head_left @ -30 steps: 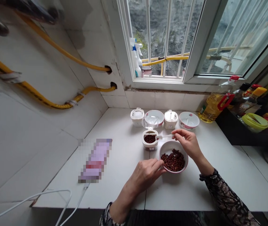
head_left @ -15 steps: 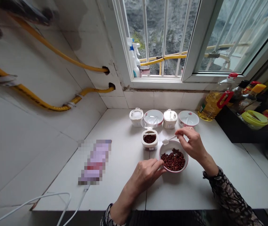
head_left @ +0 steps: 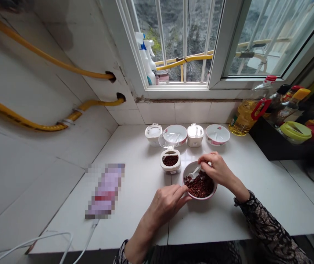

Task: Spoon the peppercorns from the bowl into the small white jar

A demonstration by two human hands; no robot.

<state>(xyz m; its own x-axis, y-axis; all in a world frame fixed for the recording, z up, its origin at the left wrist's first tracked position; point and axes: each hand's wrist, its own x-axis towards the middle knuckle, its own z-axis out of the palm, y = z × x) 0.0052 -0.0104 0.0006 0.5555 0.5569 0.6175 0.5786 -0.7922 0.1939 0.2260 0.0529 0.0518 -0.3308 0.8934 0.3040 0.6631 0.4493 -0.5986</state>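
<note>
White worktop below the window, yellow hoses left of it; left fingers grip a bowl, right fingers a spoon.

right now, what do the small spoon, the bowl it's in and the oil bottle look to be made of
Small spoon: probably smooth plastic, slender and evenly white with no metallic shine. Bowl: likely glazed ceramic, given its smooth white inside, though melamine could look the same. Oil bottle: most likely clear, glossy plastic, as its body is see-through and looks moulded.
</note>
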